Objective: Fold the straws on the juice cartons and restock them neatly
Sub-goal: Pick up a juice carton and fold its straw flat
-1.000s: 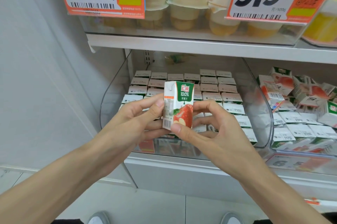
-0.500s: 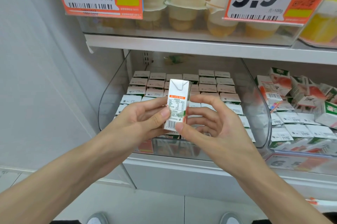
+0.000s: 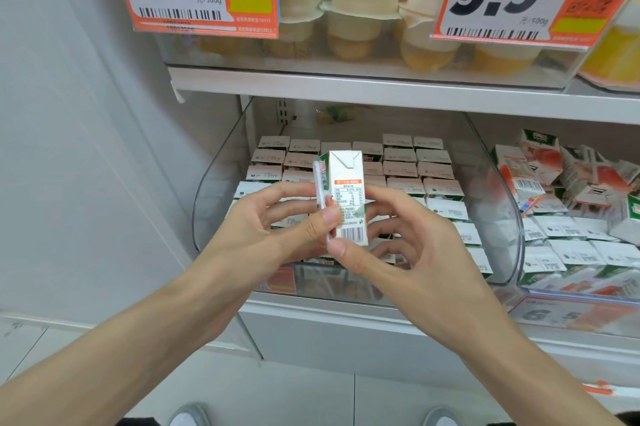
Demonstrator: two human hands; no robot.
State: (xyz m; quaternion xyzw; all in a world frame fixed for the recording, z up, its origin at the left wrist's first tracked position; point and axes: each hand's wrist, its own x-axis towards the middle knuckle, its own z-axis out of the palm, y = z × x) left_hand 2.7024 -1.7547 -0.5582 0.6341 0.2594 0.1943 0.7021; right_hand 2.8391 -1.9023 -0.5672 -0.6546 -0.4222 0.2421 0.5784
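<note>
Carton: the juice carton (image 3: 348, 197) is being held upright in the air, just in front of the clear bin (image 3: 207, 190), with its barcode side facing the camera.
Straw: the wrapped straw (image 3: 319, 190) is running along the carton's left edge and seems not yet folded.
Left hand: the left hand (image 3: 273, 228) is pinching the carton, its thumb pressing the lower front beside the straw.
Right hand: the right hand (image 3: 401, 252) is pinching the bottom corner, its fingers curling behind the carton.
Risk, straw: bending it too sharply is likely to tear the wrapper or peel the straw off the carton.
Risk, grip: both hands are holding only by edges, so a hard push on the straw may twist the carton loose, sending it below the clear bin.
Risk, restock: pushing it in carelessly may be disturbing the rows of cartons (image 3: 415, 176) inside the clear bin.
</note>
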